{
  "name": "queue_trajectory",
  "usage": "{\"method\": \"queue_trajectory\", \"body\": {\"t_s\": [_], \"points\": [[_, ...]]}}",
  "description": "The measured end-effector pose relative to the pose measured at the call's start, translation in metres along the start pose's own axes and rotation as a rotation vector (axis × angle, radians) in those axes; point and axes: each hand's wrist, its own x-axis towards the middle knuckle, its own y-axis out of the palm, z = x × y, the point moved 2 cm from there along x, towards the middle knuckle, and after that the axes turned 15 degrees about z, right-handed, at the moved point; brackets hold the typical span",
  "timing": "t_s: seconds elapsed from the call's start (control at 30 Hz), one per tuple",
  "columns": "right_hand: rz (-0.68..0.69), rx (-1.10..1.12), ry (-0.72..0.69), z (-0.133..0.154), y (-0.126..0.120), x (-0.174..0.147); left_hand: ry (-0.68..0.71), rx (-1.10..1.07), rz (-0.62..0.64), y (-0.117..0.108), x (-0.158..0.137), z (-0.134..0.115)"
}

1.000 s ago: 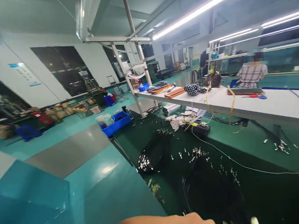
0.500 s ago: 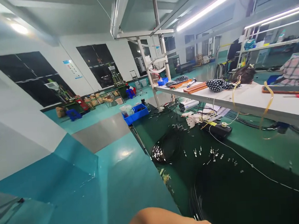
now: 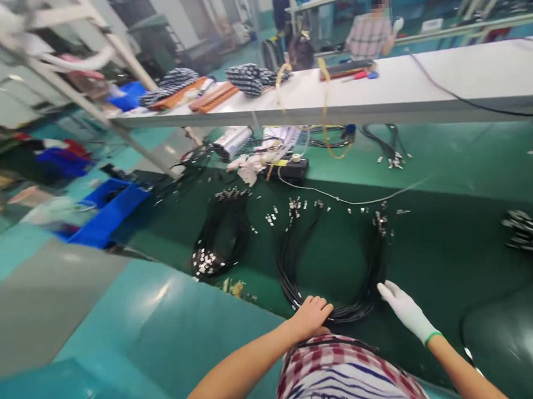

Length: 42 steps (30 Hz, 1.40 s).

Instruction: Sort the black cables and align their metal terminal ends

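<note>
On the green table top, a bundle of thin black cables [image 3: 291,282] lies in a U shape, its curve toward me and its ends with small metal terminals pointing away. My bare left hand [image 3: 313,314] lies at the near table edge, by the left part of the curve, fingers laid forward and holding nothing that I can see. My right hand [image 3: 406,312], in a white glove with a green cuff, reaches beside the bundle's right side. Its fingers are extended and the tips are close to the cables; whether they touch is unclear.
Another coiled black cable bundle [image 3: 207,260] lies left, and more cables [image 3: 530,234] lie far right. A black power box [image 3: 291,168] with a white cord stands behind. Above is a white shelf [image 3: 422,81]. A blue bin [image 3: 109,215] stands left; a co-worker [image 3: 367,37] is beyond.
The view has swung right and down toward the table. Both my hands are now in sight by the U-shaped cables; before, only a bare arm showed at the bottom edge.
</note>
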Motion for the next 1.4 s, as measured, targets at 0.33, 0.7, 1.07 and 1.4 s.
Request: {"method": "queue_trajectory", "body": {"t_s": [0.33, 0.7, 1.07, 1.4], "points": [[-0.048, -0.198, 0.164, -0.010, -0.048, -0.061, 0.048, -0.249, -0.107, -0.022, -0.008, -0.013], [0.526, 0.656, -0.101, 0.073, 0.063, -0.049, 0.090, -0.826, -0.147, -0.089, -0.036, -0.036], [0.318, 0.889, 0.043, 0.092, 0.070, -0.051, 0.053, -1.297, -0.179, -0.100, -0.028, -0.016], [0.258, 0.862, 0.085, 0.092, 0.077, -0.047, 0.049, -1.449, -0.089, -0.112, -0.026, -0.013]]}}
